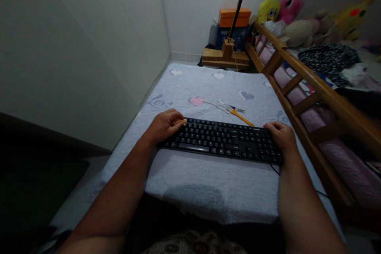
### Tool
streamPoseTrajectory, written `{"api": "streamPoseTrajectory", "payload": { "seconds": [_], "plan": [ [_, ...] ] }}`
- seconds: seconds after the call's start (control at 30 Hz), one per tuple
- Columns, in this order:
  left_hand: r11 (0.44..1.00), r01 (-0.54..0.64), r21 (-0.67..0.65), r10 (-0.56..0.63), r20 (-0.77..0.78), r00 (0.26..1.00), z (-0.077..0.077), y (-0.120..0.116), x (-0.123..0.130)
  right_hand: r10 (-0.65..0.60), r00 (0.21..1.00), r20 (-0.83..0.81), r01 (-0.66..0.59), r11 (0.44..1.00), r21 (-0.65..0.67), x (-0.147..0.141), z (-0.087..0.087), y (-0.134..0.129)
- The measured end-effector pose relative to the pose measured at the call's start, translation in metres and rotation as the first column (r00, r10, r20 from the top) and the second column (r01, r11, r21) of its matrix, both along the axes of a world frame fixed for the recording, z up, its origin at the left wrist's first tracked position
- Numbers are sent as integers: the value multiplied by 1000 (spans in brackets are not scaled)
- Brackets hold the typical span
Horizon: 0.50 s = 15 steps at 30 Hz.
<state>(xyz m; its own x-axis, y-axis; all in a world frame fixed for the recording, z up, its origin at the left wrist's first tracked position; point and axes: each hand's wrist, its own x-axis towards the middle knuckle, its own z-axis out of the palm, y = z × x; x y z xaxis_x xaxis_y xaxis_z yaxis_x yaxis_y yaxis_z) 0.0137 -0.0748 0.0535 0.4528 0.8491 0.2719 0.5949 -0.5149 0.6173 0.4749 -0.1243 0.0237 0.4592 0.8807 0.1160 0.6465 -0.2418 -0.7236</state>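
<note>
A black keyboard lies across the cloth-covered surface, in front of me. My left hand is at its upper left corner, closed on a small orange-tan piece that shows between the fingertips and touches the keys. At the upper right corner, my right hand grips the keyboard's edge between thumb and fingers. Beyond the keyboard lie a brush with a yellow handle and some thin metal tools. A cable runs from under the keyboard's right side.
The light cloth has heart patterns. A wooden rail borders the right side, with plush toys and clothes beyond. At the back stand a wooden base with a dark pole and an orange box. A pale wall panel rises at left.
</note>
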Motion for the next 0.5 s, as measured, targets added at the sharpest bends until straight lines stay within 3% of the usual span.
{"api": "streamPoseTrajectory", "payload": {
  "seconds": [0.5],
  "plan": [
    [993, -118, -9, 115, -164, 980, 0, 5, -20, 17, 1000, 14, -17, 999, 28, 5, -6, 1]
  ]
}}
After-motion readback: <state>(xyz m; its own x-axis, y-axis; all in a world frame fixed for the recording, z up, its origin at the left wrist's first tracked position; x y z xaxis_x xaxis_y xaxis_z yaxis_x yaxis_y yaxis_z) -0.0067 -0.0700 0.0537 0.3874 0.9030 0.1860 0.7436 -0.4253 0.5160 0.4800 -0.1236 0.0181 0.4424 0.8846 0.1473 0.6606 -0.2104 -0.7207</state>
